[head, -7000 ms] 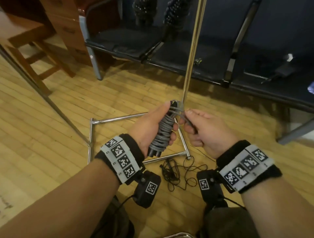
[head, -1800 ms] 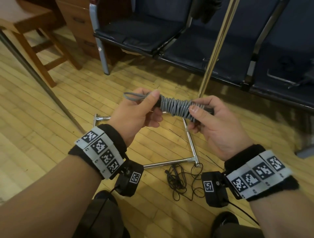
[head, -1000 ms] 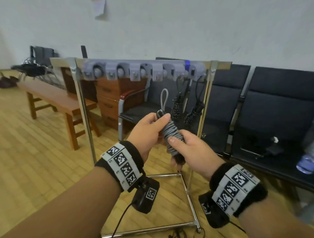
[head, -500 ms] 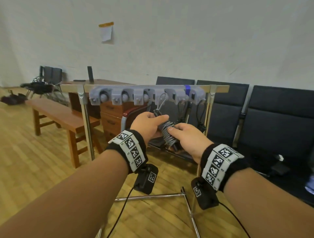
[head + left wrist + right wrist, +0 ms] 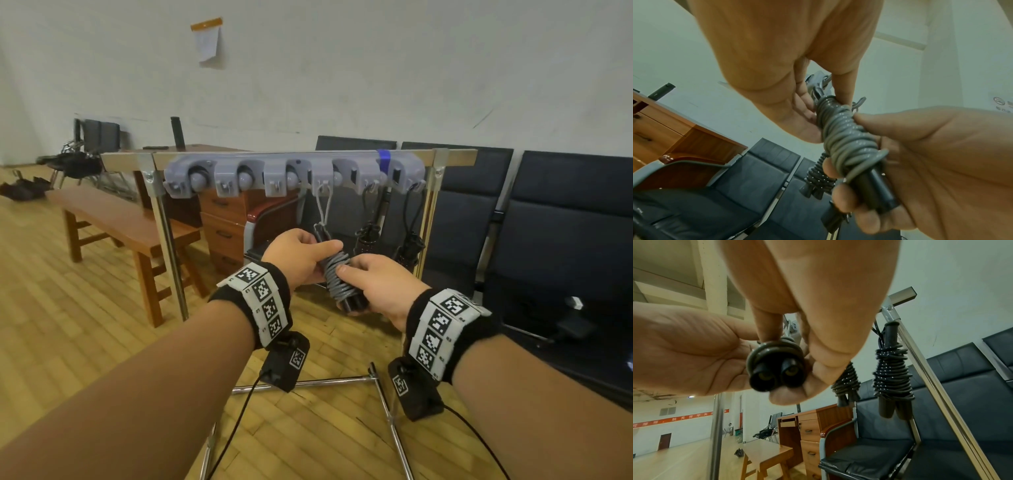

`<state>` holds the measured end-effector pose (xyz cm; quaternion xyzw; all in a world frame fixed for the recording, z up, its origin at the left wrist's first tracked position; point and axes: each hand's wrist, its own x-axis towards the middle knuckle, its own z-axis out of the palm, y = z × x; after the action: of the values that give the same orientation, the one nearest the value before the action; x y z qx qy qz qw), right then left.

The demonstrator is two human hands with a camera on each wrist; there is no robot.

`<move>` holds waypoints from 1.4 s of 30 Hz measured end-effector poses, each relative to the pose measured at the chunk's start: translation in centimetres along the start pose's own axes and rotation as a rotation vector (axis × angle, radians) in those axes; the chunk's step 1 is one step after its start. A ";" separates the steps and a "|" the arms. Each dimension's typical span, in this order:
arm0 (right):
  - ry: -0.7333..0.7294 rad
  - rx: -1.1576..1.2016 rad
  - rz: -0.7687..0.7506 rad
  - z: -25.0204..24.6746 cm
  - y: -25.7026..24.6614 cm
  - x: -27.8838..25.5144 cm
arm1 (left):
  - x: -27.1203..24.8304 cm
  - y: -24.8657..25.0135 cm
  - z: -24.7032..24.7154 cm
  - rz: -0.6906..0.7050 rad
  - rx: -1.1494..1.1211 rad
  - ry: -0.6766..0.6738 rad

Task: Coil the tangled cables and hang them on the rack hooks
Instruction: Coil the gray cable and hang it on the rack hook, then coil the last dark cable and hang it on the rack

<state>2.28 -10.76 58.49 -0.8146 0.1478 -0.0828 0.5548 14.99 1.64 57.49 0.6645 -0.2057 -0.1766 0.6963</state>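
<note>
Both of my hands were on the grey coiled cable (image 5: 337, 277), which I held upright just below the rack (image 5: 294, 173). My left hand (image 5: 298, 260) pinched the top of the bundle between thumb and fingers, while my right hand (image 5: 375, 286) curled around its lower part, fingers wrapped over the two black handle ends (image 5: 774, 378) that stuck out beneath the windings. A thin grey loop (image 5: 323, 209) rose from the top of the bundle to the fourth grey hook (image 5: 322, 176) from the left on the rack's holder strip; whether it had fully caught there I could not tell. Two black coiled cables (image 5: 893, 369) hung to the right of mine from the neighbouring hooks, near the rack's right post (image 5: 428, 222). A strip of blue tape (image 5: 383, 159) wrapped the top bar.

As for writing, my wristbands (image 5: 263, 301) carried square black-and-white coded markers, and so did the small camera units below them. In the right wrist view a red banner (image 5: 680, 417) with pale characters ran along the far wall, too small for me to read. A paper sheet with an orange top edge (image 5: 207, 42) was stuck on the white wall, its text illegible. Dark chairs (image 5: 548, 222) stood behind the rack, a wooden bench (image 5: 120, 222) to the left.
</note>
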 end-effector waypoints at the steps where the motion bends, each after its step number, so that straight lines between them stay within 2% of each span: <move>1: 0.010 -0.023 -0.009 0.0 0.3 0.1 | -0.2 -0.1 0.0 -0.016 -0.002 -0.032; 9: 0.034 -0.096 -0.068 0.3 1.9 -0.6 | -2.3 -1.8 -0.2 -0.083 0.047 -0.159; 15: -0.025 -0.063 0.009 -0.2 3.6 -1.4 | -2.9 -4.8 -0.1 -0.117 0.034 -0.178; 19: -0.098 -0.178 0.070 -1.1 6.8 -1.9 | -3.4 -9.2 0.3 -0.223 0.237 -0.285; 23: -0.185 -0.352 0.170 -2.4 12.6 -2.3 | -4.0 -16.0 1.9 -0.269 0.590 -0.431; 26: -0.250 -0.445 0.270 -3.5 18.3 -2.4 | -4.3 -21.0 3.4 -0.309 0.828 -0.594; 31: -0.299 -0.441 0.463 -5.0 28.3 -2.6 | -4.4 -29.1 6.6 -0.397 0.941 -0.817; 36: -0.344 -0.454 0.602 -4.6 38.2 -2.5 | -4.4 -37.5 10.1 -0.345 1.118 -0.983; 39: -0.486 -0.575 0.606 -4.2 43.7 -2.6 | -4.7 -42.9 12.1 -0.323 1.256 -1.130; 42: -0.570 -0.670 0.587 -3.9 48.2 -2.7 | -4.9 -48.2 13.8 -0.345 1.330 -1.281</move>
<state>-8.57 -29.71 15.32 -0.8618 0.2312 0.3524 0.2822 4.95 -10.21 9.59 0.7237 -0.5070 -0.4556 -0.1081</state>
